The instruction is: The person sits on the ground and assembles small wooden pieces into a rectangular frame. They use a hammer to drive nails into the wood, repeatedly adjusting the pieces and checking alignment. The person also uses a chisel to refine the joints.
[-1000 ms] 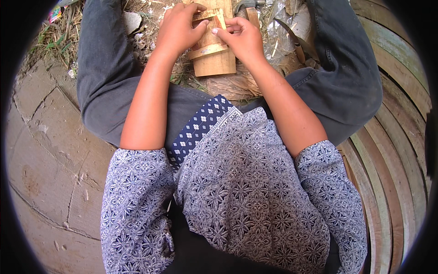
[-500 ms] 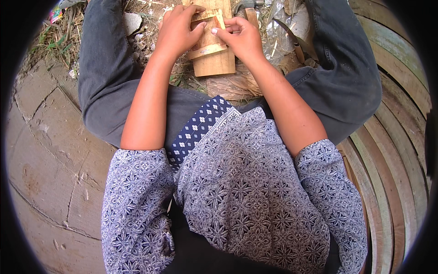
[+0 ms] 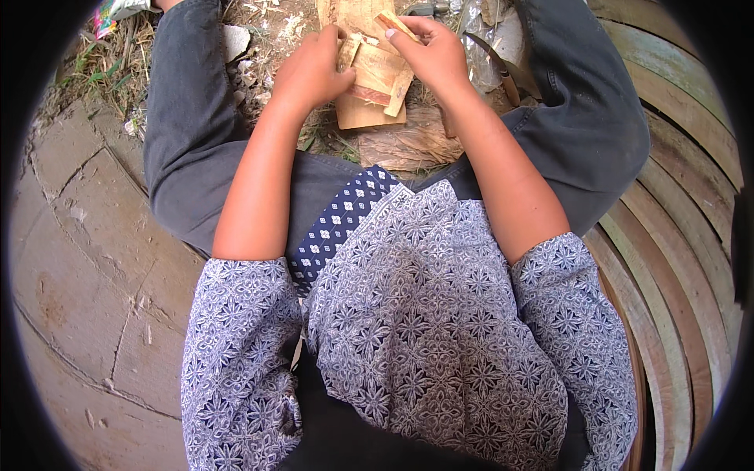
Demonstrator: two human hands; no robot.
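Note:
My right hand (image 3: pixel 437 56) is closed on a short wooden strip (image 3: pixel 397 25), pinched between thumb and fingers above the far end of a pale wooden board (image 3: pixel 369 119). On that board lies a small assembly of thin wood pieces. A pale strip (image 3: pixel 399 93) slants along its right side and a reddish strip (image 3: pixel 369 96) crosses its near edge. My left hand (image 3: pixel 308 69) curls around the assembly's left side, fingers at a narrow wooden strip (image 3: pixel 351 52) and thumb lower down. Its fingertips are partly hidden.
Under the board sits a rough wood block (image 3: pixel 404 145). A curved blade with a wooden handle (image 3: pixel 503 69) lies to the right, near clear plastic (image 3: pixel 481 55). Wood shavings and a stone chip (image 3: pixel 236 41) are on the ground at left. Slatted planks (image 3: pixel 683 157) run along the right.
My right hand has lifted a wooden strip up and away from the assembly. The pieces on the board now lie at different angles, and a reddish strip shows at the near edge.

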